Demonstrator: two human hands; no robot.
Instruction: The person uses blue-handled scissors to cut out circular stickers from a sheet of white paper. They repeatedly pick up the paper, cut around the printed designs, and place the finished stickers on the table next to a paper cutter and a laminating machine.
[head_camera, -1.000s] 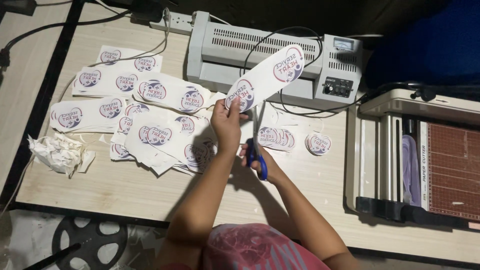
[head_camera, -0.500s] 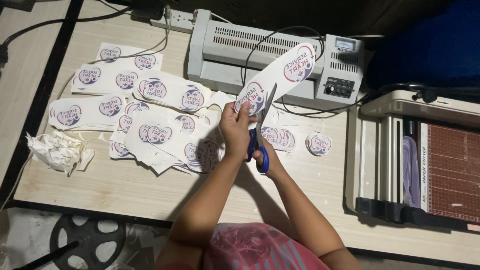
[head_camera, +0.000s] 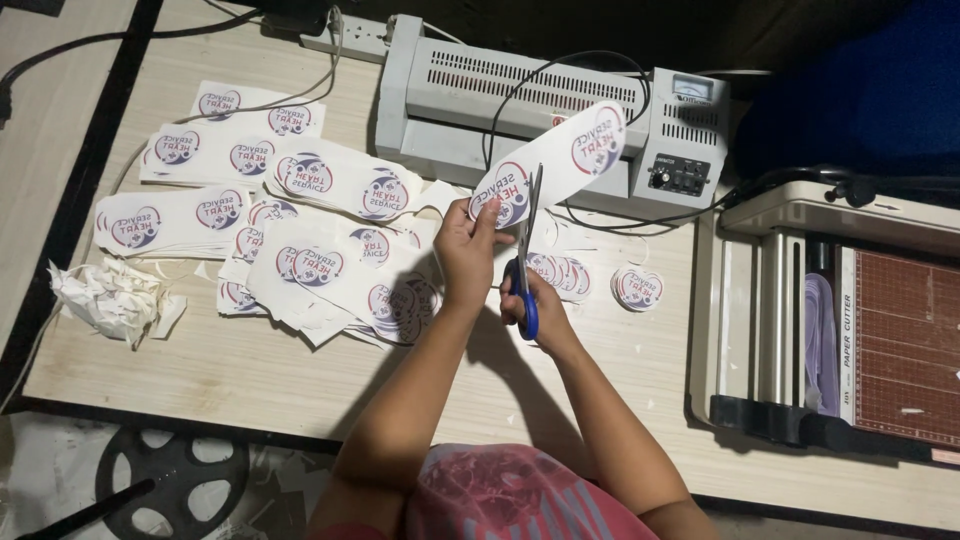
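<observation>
Left hand (head_camera: 465, 250) pinches sticker strip (head_camera: 555, 165) at its near-left end; right hand (head_camera: 535, 305) grips scissors (head_camera: 525, 255), blades against the strip, above bench (head_camera: 250, 370).

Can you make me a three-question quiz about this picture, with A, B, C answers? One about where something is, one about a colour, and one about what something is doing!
1. Where is the crumpled paper ball?
A. on the table's left side
B. on top of the laminator
C. inside the paper cutter

2. What colour are the scissors' handles?
A. red
B. blue
C. yellow

3. What is the left hand doing?
A. resting flat on the table
B. pressing a button
C. holding up a printed strip

Answers:
1. A, the ball lies near the left edge of the table, beside the spread sticker sheets.
2. B, blue loops show around the fingers of the right hand.
3. C, its fingers pinch the printed strip, lifted in front of the grey laminator, with the scissor blades at it.
</observation>
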